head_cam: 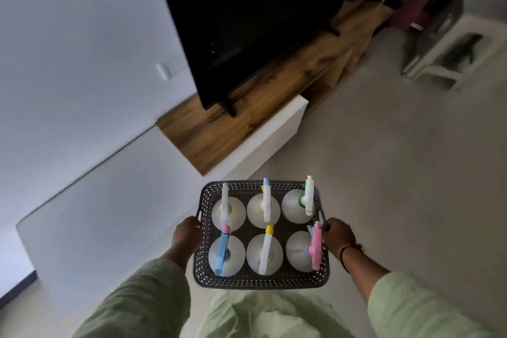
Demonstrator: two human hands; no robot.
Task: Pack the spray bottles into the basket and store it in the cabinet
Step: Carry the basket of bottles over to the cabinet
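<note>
We carry the basket [262, 281] of six spray bottles [264, 254], left hand [187, 233] clamped at nine o'clock, right hand [338, 236] at three.

Single head view, tilted, looking down, close over held basket [260, 281], floor beyond.

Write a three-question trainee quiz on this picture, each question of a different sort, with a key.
1. How many spray bottles stand in the basket?
2. True or false: the left hand and right hand each grip a side of the basket.
3. Which colour is the sprayer on the bottle nearest the right hand? A) pink B) green C) yellow

Key: 1) six, in two rows of three; 2) true; 3) A, the pink sprayer.
</note>
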